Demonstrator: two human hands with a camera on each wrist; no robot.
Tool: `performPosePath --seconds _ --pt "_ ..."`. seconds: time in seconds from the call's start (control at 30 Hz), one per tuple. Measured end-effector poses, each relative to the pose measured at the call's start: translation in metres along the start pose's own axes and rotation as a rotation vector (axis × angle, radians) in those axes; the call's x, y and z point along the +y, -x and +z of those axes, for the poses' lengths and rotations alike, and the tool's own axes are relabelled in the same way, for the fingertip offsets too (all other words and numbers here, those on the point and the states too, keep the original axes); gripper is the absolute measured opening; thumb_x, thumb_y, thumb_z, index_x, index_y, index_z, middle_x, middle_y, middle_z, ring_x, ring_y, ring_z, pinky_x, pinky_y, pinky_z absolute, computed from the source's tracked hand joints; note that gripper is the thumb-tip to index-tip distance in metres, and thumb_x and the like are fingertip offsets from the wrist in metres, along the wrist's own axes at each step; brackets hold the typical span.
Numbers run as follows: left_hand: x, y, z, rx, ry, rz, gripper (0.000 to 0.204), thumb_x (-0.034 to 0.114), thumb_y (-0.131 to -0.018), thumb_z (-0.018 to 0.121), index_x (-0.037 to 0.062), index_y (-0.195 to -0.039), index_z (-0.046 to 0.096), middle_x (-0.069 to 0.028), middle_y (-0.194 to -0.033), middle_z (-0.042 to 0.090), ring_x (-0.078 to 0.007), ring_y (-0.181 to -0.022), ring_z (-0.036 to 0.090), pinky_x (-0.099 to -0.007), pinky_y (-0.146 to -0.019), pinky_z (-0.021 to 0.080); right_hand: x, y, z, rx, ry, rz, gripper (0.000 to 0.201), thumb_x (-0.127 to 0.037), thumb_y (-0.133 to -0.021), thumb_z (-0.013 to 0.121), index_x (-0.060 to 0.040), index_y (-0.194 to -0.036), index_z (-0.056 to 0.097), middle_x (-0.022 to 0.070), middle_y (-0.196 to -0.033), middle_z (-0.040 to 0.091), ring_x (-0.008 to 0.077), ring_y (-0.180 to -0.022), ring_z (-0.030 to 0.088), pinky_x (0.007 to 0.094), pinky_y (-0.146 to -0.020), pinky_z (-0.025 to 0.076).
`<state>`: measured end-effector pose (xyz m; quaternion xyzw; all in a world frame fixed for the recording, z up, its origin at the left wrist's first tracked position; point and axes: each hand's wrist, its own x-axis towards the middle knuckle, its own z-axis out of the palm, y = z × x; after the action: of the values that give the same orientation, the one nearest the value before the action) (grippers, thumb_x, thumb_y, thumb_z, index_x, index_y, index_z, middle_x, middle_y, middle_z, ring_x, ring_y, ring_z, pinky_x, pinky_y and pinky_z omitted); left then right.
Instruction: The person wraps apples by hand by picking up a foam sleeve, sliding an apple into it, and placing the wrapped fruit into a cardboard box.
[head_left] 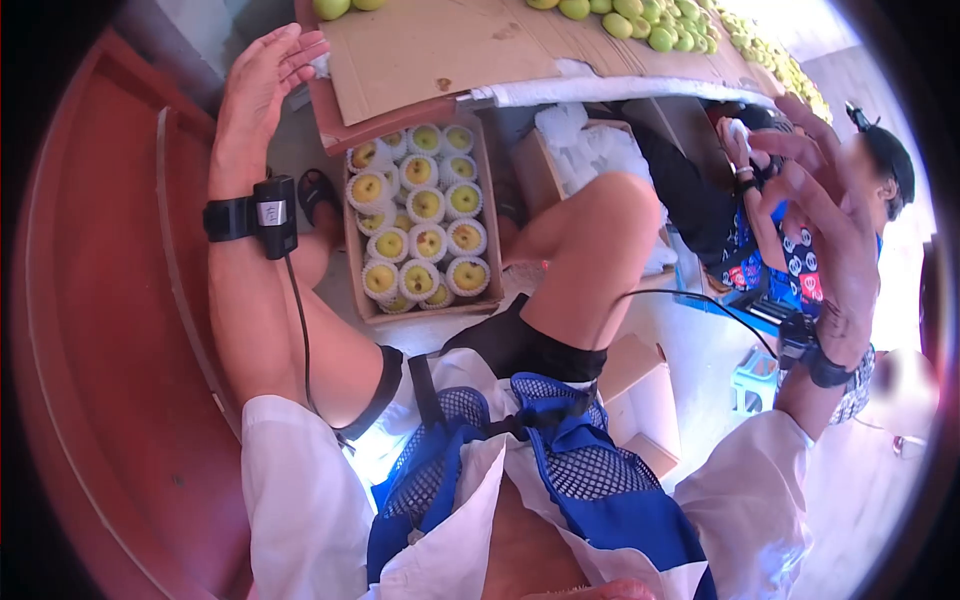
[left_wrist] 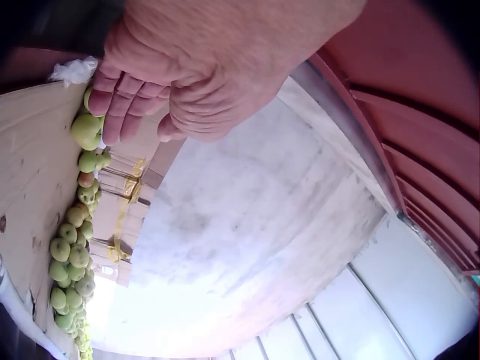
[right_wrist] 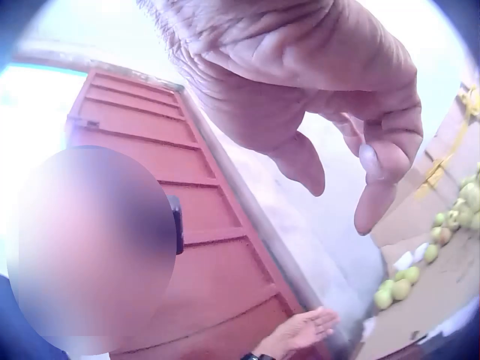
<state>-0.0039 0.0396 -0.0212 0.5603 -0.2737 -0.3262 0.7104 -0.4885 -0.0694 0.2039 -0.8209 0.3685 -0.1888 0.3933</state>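
My left hand (head_left: 262,85) is raised by the near left corner of the cardboard-covered table (head_left: 420,65), its fingers extended. It holds nothing; in the left wrist view its fingers (left_wrist: 131,105) overlap green apples (left_wrist: 86,131) lying on the tabletop. A scrap of white wrapping (left_wrist: 73,70) shows beside those fingertips. On the other side, my right hand (head_left: 825,190) is held up in the air with loosely bent fingers. Between its thumb (right_wrist: 304,165) and fingers there is a gap with nothing in it. Below the table, a carton (head_left: 494,230) holds apples (head_left: 427,205) in white foam nets.
A second carton (head_left: 530,165) holds white foam netting (head_left: 600,150). Loose green apples (head_left: 640,20) lie along the table's far side. Another person (head_left: 770,230) sits at the right, near a light-blue stool (head_left: 752,380). An opened carton (head_left: 640,400) stands beside my leg; red door panels (head_left: 110,300) line the left.
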Motion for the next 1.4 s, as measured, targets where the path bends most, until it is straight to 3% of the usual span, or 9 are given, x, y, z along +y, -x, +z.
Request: performPosePath --seconds 0.17,0.43,0.53,0.7,0.8,1.0,1.2,1.37,1.4 --pt "-0.001 -0.004 0.016 -0.036 -0.028 -0.031 0.042 0.03 -0.101 0.066 0.0011 -0.129 0.055 -0.0149 -0.127 0.068 -0.0221 -0.117 0.067 -0.0295 -0.091 0.051 0.059 0.018 -0.017 0.071 -0.019 0.192 0.054 -0.021 -0.097 0.064 -0.0016 -0.146 0.049 0.0121 -0.118 0.068 0.0088 -0.078 0.066 0.0165 -0.054 0.039" --pt "-0.001 -0.005 0.041 -0.069 -0.06 -0.068 0.043 0.027 -0.103 0.061 -0.0001 -0.136 0.053 -0.0154 -0.128 0.067 -0.0234 -0.12 0.065 -0.0307 -0.093 0.049 0.269 -0.04 0.057 -0.027 -0.124 0.449 0.051 -0.024 -0.093 0.068 -0.0013 -0.136 0.055 0.006 -0.109 0.069 0.0125 -0.089 0.068 0.0245 -0.064 0.045" --pt "0.002 -0.002 0.053 -0.081 -0.092 -0.088 0.043 0.027 -0.104 0.06 -0.0004 -0.137 0.053 -0.0161 -0.129 0.066 -0.0235 -0.122 0.064 -0.0305 -0.093 0.048 0.321 -0.078 0.085 -0.043 -0.118 0.391 0.057 -0.026 -0.089 0.072 0.004 -0.135 0.056 0.0106 -0.106 0.07 0.0129 -0.082 0.071 0.0252 -0.057 0.045" --pt "0.001 -0.003 0.064 -0.091 -0.149 -0.116 0.045 0.026 -0.105 0.058 -0.0016 -0.14 0.051 -0.0165 -0.132 0.064 -0.0227 -0.123 0.063 -0.0303 -0.093 0.047 0.384 -0.161 0.137 0.013 0.179 0.164 0.071 -0.031 -0.082 0.079 0.0068 -0.137 0.054 0.0247 -0.119 0.068 0.0322 -0.109 0.068 0.0405 -0.089 0.054" --pt "0.0 -0.005 0.064 -0.099 -0.171 -0.121 0.046 0.026 -0.105 0.058 -0.002 -0.14 0.05 -0.0162 -0.132 0.064 -0.0222 -0.123 0.063 -0.0303 -0.093 0.047 0.384 -0.195 0.167 0.15 0.305 0.095 0.083 -0.037 -0.077 0.083 0.005 -0.14 0.05 0.0277 -0.133 0.06 0.0386 -0.124 0.059 0.0453 -0.103 0.048" --pt "0.0 -0.005 0.066 -0.084 -0.202 -0.107 0.047 0.029 -0.104 0.061 -0.0013 -0.138 0.051 -0.0143 -0.128 0.065 -0.021 -0.12 0.064 -0.03 -0.094 0.046 0.392 -0.239 0.199 0.17 0.454 0.231 0.093 -0.044 -0.072 0.087 -0.0002 -0.142 0.044 0.0231 -0.14 0.053 0.0386 -0.127 0.057 0.048 -0.1 0.05" --pt "0.001 -0.002 0.067 -0.081 -0.212 -0.078 0.045 0.03 -0.102 0.064 -0.0001 -0.134 0.054 -0.0139 -0.122 0.068 -0.02 -0.115 0.066 -0.0299 -0.094 0.046 0.392 -0.219 0.225 0.086 0.641 0.272 0.063 -0.031 -0.077 0.08 -0.0064 -0.13 0.058 0.0215 -0.12 0.067 0.0413 -0.114 0.065 0.0519 -0.09 0.054" --pt "-0.004 -0.007 0.062 -0.1 -0.205 -0.084 0.043 0.029 -0.103 0.062 0.0 -0.134 0.054 -0.0135 -0.123 0.068 -0.02 -0.117 0.066 -0.0286 -0.093 0.047 0.38 -0.182 0.194 0.266 0.363 0.171 0.059 -0.03 -0.078 0.074 0.0005 -0.126 0.057 0.0275 -0.112 0.07 0.0442 -0.106 0.067 0.0536 -0.088 0.053" --pt "-0.005 -0.007 0.06 -0.107 -0.205 -0.092 0.044 0.028 -0.104 0.061 -0.0008 -0.137 0.052 -0.0139 -0.127 0.066 -0.0204 -0.119 0.064 -0.029 -0.095 0.047 0.391 -0.179 0.186 0.389 0.348 0.093 0.06 -0.034 -0.08 0.077 0.0033 -0.124 0.06 0.022 -0.101 0.073 0.0374 -0.095 0.072 0.0489 -0.084 0.055"
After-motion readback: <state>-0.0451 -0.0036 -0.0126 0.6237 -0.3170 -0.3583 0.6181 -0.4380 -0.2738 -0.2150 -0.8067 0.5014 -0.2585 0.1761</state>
